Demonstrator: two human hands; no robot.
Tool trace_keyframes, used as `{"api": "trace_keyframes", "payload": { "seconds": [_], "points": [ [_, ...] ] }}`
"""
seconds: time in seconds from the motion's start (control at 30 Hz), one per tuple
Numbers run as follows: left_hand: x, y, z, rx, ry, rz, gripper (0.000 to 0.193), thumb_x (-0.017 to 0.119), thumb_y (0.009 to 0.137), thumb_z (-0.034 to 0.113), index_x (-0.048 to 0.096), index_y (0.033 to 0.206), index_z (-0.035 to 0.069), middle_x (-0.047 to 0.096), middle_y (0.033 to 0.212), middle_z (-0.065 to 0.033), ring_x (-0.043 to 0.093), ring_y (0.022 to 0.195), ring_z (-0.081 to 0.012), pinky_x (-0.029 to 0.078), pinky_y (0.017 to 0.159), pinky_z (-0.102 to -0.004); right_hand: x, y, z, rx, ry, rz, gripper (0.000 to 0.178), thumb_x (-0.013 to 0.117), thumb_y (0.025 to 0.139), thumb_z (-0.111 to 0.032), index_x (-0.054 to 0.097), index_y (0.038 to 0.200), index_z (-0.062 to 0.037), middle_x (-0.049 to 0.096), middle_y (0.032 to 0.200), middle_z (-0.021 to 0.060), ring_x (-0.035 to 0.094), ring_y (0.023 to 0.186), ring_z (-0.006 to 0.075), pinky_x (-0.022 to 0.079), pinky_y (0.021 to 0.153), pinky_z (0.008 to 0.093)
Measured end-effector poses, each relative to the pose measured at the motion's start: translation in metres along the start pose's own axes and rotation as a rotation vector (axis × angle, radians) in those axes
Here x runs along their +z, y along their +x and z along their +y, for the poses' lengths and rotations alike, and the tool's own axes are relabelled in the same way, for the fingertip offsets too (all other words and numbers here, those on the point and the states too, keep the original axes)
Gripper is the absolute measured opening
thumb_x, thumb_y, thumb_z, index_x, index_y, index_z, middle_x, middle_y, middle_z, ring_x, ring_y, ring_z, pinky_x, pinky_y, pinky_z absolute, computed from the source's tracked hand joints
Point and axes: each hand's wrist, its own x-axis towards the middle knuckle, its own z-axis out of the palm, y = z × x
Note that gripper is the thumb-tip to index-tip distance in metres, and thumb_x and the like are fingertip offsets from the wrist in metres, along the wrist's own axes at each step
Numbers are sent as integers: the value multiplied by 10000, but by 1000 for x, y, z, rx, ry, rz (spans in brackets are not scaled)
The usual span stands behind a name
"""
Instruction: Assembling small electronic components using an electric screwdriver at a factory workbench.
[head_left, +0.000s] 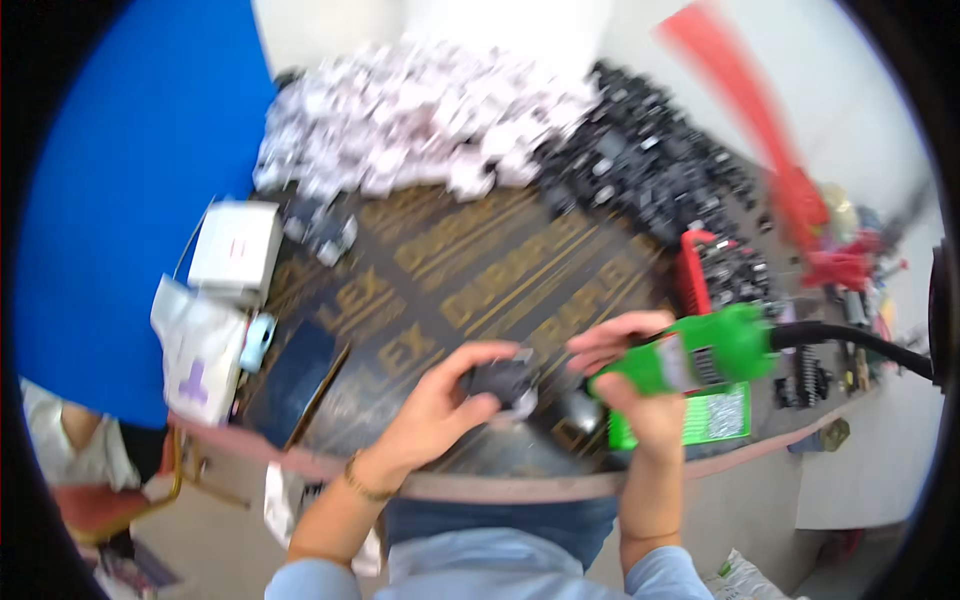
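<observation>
My left hand grips a small black plastic part between thumb and fingers, just above the table near its front edge. A pale, shiny bit shows at the part's lower side; blur hides its detail. In my right hand is a green electric screwdriver, lying sideways with its tip toward the left hand and apart from the black part. A black cord runs from its back end to the right. Below the tool sits a green tray with small silvery pieces, partly covered by my right hand.
Heaped at the back are white pieces and, right of them, black parts. A red bin holds more black parts. White boxes, a small blue object and a dark flat folder lie left. Red strips hang at right.
</observation>
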Motion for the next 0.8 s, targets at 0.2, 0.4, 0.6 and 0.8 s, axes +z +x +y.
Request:
{"api": "trace_keyframes", "payload": {
  "seconds": [0.2,0.4,0.6,0.8],
  "points": [
    [-8,-11,-7,-136,-372,30,299,486,968,200,485,1204,16,573,1179,-129,575,1049,-195,486,878,-341,7,0,5,2,-135,111,409,718,756,27,525,1114,-17,654,882,56,628,803,114,501,712,251],
    [-19,-1,-16,-152,-411,171,273,502,956,196,544,1172,34,601,1103,-84,595,960,-201,488,848,-378,1,1,11,-212,-326,317,452,769,750,-72,510,1120,-44,531,725,-37,493,655,58,431,616,225],
    [-30,-2,-27,-11,-97,277,240,524,938,138,541,1142,13,611,1025,-77,609,910,-174,525,789,-350,18,-5,18,-411,-407,267,578,691,812,-105,346,1273,-62,580,835,43,561,717,134,458,667,271],
    [-18,3,-40,166,511,288,257,625,862,117,585,1108,56,601,888,-15,549,815,-89,448,747,-238,27,-23,39,-504,-606,300,675,679,812,-110,266,1342,-46,593,1114,232,634,958,359,503,768,380]
  ]
}}
